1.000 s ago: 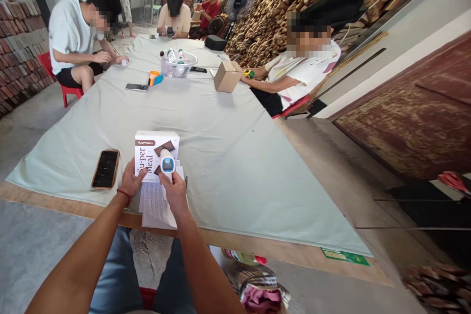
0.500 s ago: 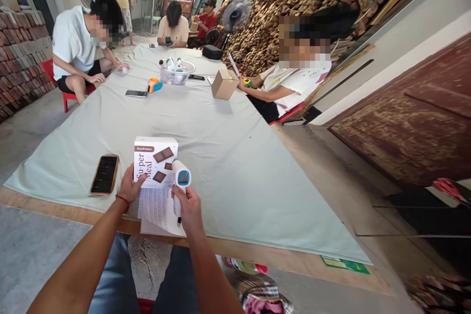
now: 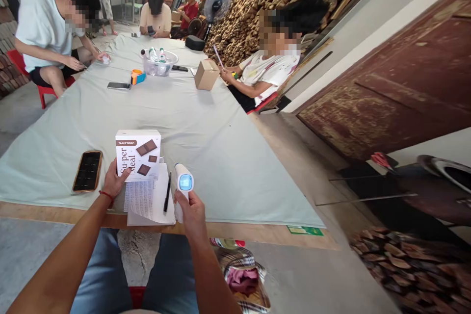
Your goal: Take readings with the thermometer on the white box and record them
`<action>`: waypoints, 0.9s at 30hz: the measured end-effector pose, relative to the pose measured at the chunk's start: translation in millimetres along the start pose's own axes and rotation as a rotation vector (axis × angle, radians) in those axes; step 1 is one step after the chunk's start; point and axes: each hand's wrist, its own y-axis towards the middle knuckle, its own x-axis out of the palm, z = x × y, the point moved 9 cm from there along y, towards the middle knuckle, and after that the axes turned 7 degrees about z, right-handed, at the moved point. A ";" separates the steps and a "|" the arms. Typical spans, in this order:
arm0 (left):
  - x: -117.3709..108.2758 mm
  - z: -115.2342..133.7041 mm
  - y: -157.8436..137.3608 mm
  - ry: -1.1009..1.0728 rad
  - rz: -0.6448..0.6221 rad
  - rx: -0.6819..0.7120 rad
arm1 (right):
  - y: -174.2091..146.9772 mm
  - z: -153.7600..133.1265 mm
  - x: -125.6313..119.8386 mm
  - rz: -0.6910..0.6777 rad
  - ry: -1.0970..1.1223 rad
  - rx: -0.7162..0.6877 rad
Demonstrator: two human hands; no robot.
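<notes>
My left hand (image 3: 115,179) grips the lower left edge of a white box (image 3: 138,156) printed with brown chocolate squares. In my right hand (image 3: 193,211) is a white infrared thermometer (image 3: 183,174), its small screen lit blue, held by the handle a little to the right of the box. Beneath and in front of the box lies a stack of written paper sheets (image 3: 147,203), with a black pen (image 3: 168,192) resting on its right side. Left of my left hand, a phone in an orange case (image 3: 87,171) lies on the cloth.
A pale green cloth (image 3: 228,171) covers the table. Farther back are another phone (image 3: 118,86), an orange and blue device (image 3: 137,77), a clear basin (image 3: 158,66) with bottles, a cardboard box (image 3: 206,75) and a black case (image 3: 195,42). Several people sit around the table.
My right hand has moved the thermometer away from the box, to its right, uncovering the pen. The thermometer's screen has brightened. The whole view has swung to the right.
</notes>
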 end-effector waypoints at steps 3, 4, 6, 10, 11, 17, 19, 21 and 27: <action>2.3 -7.0 3.6 -0.119 -0.062 -0.106 | 1.7 -5.4 -16.5 0.052 -0.076 -0.066; 4.1 -8.5 4.3 -0.169 -0.097 -0.148 | 2.6 -5.7 -21.8 0.066 -0.099 -0.081; 6.4 -9.1 5.5 -0.243 -0.156 -0.216 | 4.6 -4.7 -31.5 0.094 -0.129 -0.097; -3.3 -0.1 17.2 -0.234 -0.101 -0.179 | 7.0 -1.6 -47.2 0.159 -0.115 -0.103; -6.7 2.2 22.1 -0.225 -0.064 -0.154 | 7.1 -1.2 -49.6 0.169 -0.110 -0.103; -16.1 -6.5 58.2 -0.169 0.143 -0.129 | 6.8 -0.5 -51.8 0.153 -0.136 -0.103; -12.9 -13.1 68.3 -0.140 0.159 -0.139 | 8.5 2.4 -52.6 0.167 -0.148 -0.102; -6.4 -17.7 74.7 -0.116 0.144 -0.139 | 12.4 7.5 -53.6 0.188 -0.166 -0.108; 9.4 -20.7 60.4 -0.083 0.156 -0.076 | 35.8 32.3 -51.8 0.187 -0.416 -0.193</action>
